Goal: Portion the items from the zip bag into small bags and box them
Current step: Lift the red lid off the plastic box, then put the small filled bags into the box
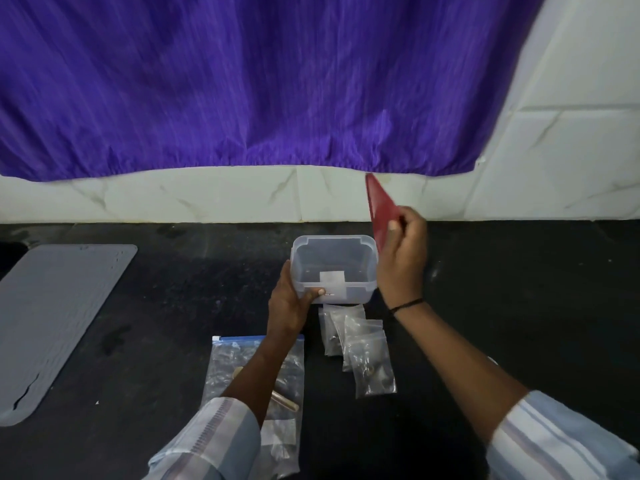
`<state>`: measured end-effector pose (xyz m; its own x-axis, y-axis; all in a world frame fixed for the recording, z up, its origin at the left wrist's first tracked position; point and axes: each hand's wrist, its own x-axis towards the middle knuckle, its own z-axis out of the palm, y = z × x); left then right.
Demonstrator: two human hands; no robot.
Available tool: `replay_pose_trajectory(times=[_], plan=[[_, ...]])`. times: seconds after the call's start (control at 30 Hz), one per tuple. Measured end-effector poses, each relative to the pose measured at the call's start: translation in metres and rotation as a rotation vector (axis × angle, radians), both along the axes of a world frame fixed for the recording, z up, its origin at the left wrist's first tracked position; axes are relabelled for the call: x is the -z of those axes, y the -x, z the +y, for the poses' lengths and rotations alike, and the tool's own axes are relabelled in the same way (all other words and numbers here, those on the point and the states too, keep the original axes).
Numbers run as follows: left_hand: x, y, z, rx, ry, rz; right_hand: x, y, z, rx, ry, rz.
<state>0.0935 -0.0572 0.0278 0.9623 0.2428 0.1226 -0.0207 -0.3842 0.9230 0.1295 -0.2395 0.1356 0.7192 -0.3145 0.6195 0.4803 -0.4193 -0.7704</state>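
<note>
Two hands at work: left hand grips the empty box; right hand pinches the red lid aloft. Small bags lying against the box may be swept off the counter.

There is one clear box and one red lid. At six o'clock from the box lie about three small bags, piled up. At seven o'clock is one big zip bag. At nine o'clock is one grey mat. Two hands show.

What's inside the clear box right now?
The box looks empty: only its bare floor and a white label show. The small bags lie outside, in front of it.
</note>
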Motion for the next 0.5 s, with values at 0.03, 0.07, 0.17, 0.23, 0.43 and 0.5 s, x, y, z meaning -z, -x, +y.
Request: replay_pose_trajectory(times=[0.03, 0.07, 0.17, 0.23, 0.43, 0.5], plan=[[0.001, 0.0, 0.001, 0.006, -0.004, -0.004, 0.0, -0.002, -0.014, 0.032, -0.031, -0.003], [0.002, 0.001, 0.002, 0.015, -0.011, -0.004, 0.001, -0.005, -0.029, 0.07, -0.053, -0.008], [0.006, 0.0, 0.006, 0.065, -0.073, -0.006, 0.014, -0.019, -0.075, 0.185, -0.144, 0.06], [0.011, 0.0, 0.01, 0.092, -0.109, -0.02, 0.026, -0.029, -0.104, 0.26, -0.273, 0.174], [0.02, 0.014, 0.011, -0.142, -0.252, -0.018, 0.091, -0.035, -0.169, 0.39, -0.581, 0.573], [0.01, 0.025, 0.001, -0.153, -0.243, -0.088, 0.112, -0.028, -0.183, 0.387, -0.494, 0.693]])
